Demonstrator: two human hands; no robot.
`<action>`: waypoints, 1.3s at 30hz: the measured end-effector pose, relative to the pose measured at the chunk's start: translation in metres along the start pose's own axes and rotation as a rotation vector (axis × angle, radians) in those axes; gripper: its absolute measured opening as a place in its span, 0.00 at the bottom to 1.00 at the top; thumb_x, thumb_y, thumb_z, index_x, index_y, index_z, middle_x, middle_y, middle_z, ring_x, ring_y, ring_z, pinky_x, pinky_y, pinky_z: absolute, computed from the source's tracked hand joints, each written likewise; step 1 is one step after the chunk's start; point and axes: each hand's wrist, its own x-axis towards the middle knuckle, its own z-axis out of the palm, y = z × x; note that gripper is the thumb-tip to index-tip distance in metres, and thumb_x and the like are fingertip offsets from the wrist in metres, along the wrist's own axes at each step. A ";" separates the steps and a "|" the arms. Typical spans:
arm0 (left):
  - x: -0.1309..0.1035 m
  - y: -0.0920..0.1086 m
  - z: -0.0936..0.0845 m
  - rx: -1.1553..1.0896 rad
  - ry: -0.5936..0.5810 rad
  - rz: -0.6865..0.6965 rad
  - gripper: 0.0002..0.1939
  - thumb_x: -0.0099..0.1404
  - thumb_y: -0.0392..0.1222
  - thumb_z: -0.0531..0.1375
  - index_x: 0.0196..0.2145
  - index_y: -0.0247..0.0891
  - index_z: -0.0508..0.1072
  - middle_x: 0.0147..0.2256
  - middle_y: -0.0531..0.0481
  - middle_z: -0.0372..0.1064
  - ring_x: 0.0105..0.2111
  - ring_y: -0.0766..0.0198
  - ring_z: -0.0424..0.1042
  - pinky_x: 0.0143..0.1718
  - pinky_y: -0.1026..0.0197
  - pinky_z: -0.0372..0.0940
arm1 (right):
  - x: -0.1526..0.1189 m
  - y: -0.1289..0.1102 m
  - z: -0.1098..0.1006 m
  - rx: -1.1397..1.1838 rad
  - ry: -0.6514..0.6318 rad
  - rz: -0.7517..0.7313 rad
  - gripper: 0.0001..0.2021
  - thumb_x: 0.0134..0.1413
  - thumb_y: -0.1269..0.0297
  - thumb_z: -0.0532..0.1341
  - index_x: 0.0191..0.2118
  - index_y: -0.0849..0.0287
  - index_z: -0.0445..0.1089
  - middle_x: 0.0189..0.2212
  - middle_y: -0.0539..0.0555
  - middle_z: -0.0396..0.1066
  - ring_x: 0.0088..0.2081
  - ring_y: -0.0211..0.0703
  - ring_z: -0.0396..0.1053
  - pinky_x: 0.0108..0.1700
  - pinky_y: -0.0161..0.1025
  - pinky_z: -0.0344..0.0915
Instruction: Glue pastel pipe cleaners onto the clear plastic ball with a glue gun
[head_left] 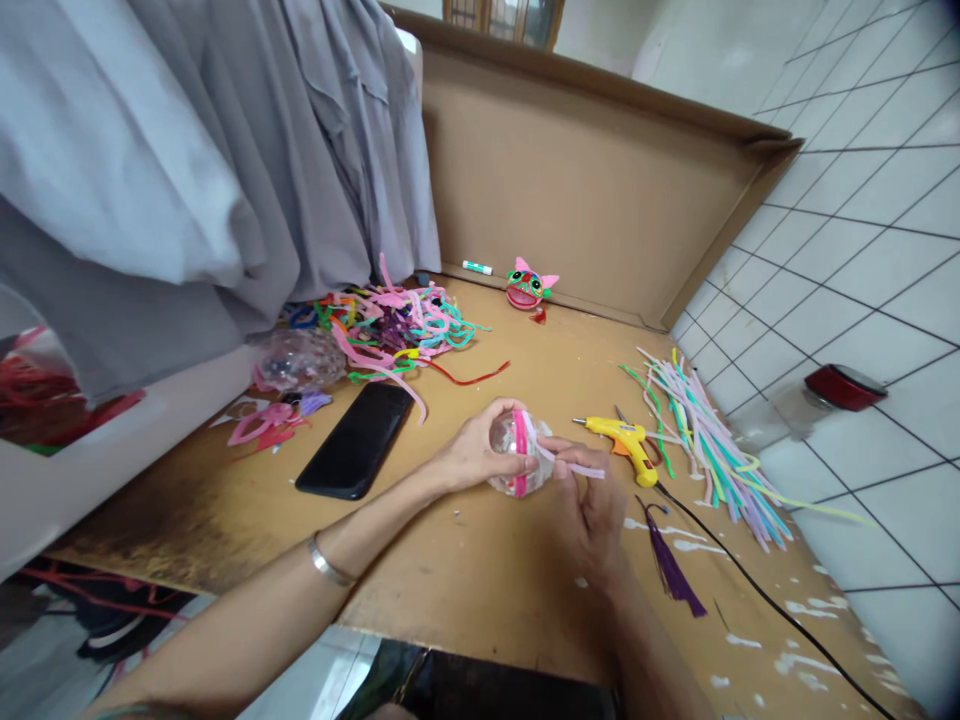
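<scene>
My left hand [481, 452] wraps around a clear plastic ball [504, 435] with a bright pink band running over it. Between the fingers of my right hand [589, 495] is a pale lilac pipe cleaner [585, 470], one end of which lies against the ball's right side. Both hands are close together above the front middle of the table. To the right of them lies a yellow glue gun [624, 440], its nozzle pointing left. A purple tassel [670, 562] rests just below the glue gun.
Pastel pipe cleaners [720, 450] lie in a bundle at the right. A black phone [355, 442] sits at left, before a tangled pile of colourful pipe cleaners [405, 320]. At the back, near a cardboard wall [555, 170], stand a finished animal head [527, 287] and a glue stick [477, 268].
</scene>
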 end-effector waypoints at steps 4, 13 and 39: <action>0.000 -0.002 -0.001 0.006 -0.003 -0.005 0.35 0.47 0.47 0.70 0.50 0.39 0.63 0.38 0.50 0.68 0.38 0.60 0.69 0.44 0.58 0.65 | 0.002 0.000 0.000 -0.022 -0.011 -0.005 0.07 0.64 0.71 0.54 0.42 0.53 0.66 0.41 0.54 0.76 0.45 0.43 0.76 0.46 0.42 0.73; 0.002 -0.011 -0.002 -0.004 -0.001 0.031 0.34 0.49 0.49 0.71 0.50 0.39 0.63 0.40 0.50 0.68 0.39 0.61 0.69 0.44 0.59 0.66 | 0.003 -0.003 0.001 -0.021 -0.032 -0.057 0.08 0.63 0.73 0.54 0.44 0.54 0.65 0.41 0.56 0.75 0.45 0.43 0.75 0.48 0.44 0.73; 0.002 -0.007 -0.002 -0.056 -0.010 0.017 0.37 0.46 0.51 0.73 0.49 0.38 0.64 0.41 0.50 0.68 0.40 0.60 0.69 0.44 0.60 0.65 | 0.007 -0.004 0.001 -0.108 -0.090 -0.196 0.13 0.60 0.75 0.55 0.47 0.55 0.68 0.40 0.57 0.75 0.45 0.46 0.74 0.49 0.47 0.73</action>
